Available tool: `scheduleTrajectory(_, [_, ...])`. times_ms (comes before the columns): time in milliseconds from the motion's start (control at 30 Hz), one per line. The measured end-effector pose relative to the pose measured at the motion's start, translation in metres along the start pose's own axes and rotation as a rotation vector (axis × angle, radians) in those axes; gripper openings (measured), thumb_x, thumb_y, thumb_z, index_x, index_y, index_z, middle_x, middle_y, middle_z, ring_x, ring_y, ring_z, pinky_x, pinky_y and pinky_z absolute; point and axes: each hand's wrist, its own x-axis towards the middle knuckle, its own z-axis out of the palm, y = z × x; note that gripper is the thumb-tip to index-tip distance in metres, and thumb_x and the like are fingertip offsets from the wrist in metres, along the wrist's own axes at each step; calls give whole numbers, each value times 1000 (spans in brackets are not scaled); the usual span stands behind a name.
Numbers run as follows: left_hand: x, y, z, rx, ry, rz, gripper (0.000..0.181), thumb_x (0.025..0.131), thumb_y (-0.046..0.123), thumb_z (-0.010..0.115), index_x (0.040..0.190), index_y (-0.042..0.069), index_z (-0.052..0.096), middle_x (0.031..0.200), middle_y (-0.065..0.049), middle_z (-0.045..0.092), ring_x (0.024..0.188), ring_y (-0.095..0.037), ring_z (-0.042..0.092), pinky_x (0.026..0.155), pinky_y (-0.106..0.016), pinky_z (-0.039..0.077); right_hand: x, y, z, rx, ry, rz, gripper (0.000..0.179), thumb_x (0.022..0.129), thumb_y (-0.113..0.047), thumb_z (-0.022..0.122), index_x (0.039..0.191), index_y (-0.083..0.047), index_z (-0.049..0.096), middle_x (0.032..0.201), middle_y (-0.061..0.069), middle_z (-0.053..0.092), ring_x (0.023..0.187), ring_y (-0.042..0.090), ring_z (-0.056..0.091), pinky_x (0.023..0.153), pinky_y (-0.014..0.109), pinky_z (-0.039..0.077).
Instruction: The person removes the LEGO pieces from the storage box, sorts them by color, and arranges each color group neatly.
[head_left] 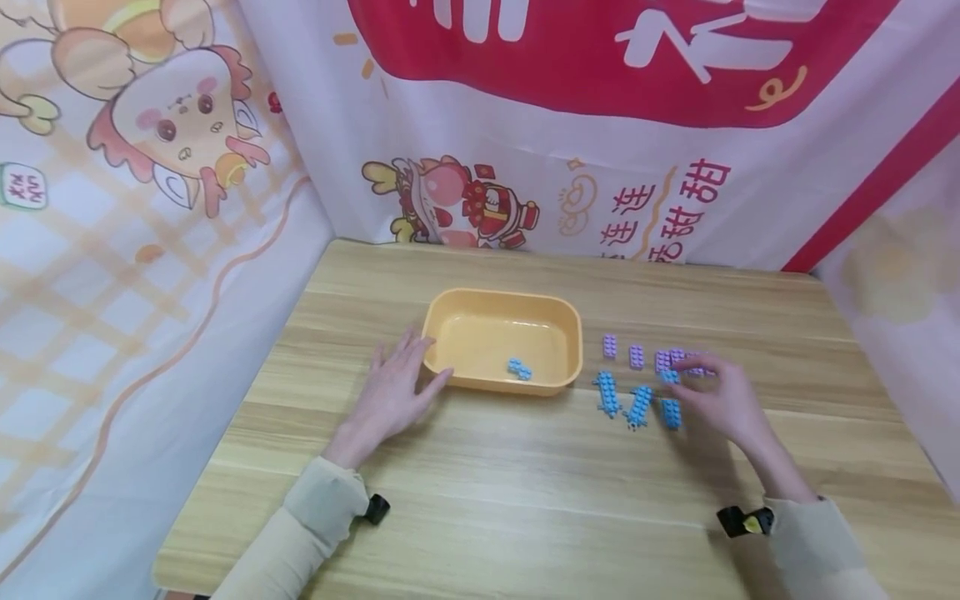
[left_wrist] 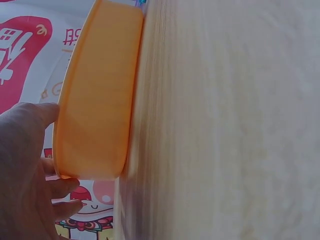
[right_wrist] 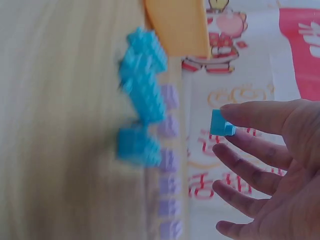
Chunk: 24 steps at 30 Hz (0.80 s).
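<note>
My left hand (head_left: 393, 387) rests at the left end of a yellow-orange plastic basin (head_left: 502, 387), fingers spread and thumb touching the rim, as the left wrist view also shows. Inside the basin lie small blue toy bricks (head_left: 519, 369). Between thumb and index finger my right hand (head_left: 716, 400) pinches a small blue toy brick (right_wrist: 218, 123), held above the table; its other fingers are spread. Beneath it stands a blue brick block (head_left: 671, 414). To the left of that are two long blue brick assemblies (head_left: 607, 394) with small pieces sticking out at their ends.
Several purple bricks (head_left: 636, 357) form a row behind the blue ones, partly covered by my right hand in the head view. Everything stands on a wood-grain table (head_left: 510, 492). A printed cloth (head_left: 555, 167) hangs along the table's back edge and another down its left side.
</note>
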Motion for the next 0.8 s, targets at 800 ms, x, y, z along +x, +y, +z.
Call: scheduleTrajectory(800, [-1, 0, 0, -18, -13, -9, 83, 111, 69, 44, 170, 11, 37, 182, -18, 27, 172, -39, 22, 139, -72, 4, -30, 56, 5, -102, -42, 90, 36, 96, -13, 83, 124, 7, 72, 139, 39, 63, 134, 62, 53, 114, 85, 36])
